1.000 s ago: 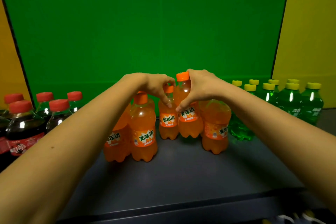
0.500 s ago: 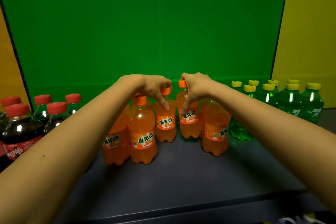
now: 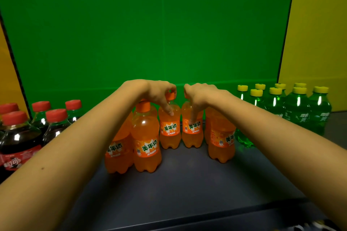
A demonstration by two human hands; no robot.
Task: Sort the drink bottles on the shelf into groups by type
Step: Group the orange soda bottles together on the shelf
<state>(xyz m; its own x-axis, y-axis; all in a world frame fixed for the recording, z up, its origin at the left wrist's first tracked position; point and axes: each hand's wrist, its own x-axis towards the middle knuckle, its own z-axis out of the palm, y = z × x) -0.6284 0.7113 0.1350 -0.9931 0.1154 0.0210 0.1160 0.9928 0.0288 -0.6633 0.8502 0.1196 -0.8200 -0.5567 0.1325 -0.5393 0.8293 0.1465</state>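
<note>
Both of the person's arms reach forward over the dark shelf (image 3: 178, 184) to the cluster of orange soda bottles in its middle. The left hand (image 3: 157, 93) is curled over the top of the back-left orange bottle (image 3: 170, 131). It pinches the orange cap narrowly between thumb and fingers, with one finger pointing down the bottle's shoulder. The right hand (image 3: 201, 95) closes the same way over the top of the back-right orange bottle (image 3: 192, 133). Its cap is almost hidden under the fingers, and one finger runs down the front to the top of the label.

Those two bottles stand upright, side by side and nearly touching, at the far side of the cluster, with their bases seemingly down on the shelf. Nearer and to the left stands the front orange bottle (image 3: 146, 137), its cap just under the left wrist. Another orange bottle (image 3: 118, 154) is pressed against its left side, half hidden by the forearm. To the right, the right-hand orange bottle (image 3: 221, 139) stands under the right forearm.

The cola bottles (image 3: 18, 137), dark with red caps, are grouped at the left end. The green soda bottles (image 3: 297, 110) with yellow caps are bunched at the far right. One more green bottle (image 3: 244, 139) stands just beside the right-hand orange bottle, mostly hidden. A green backdrop (image 3: 150, 33) closes the back, flanked by yellow panels (image 3: 319, 24).
</note>
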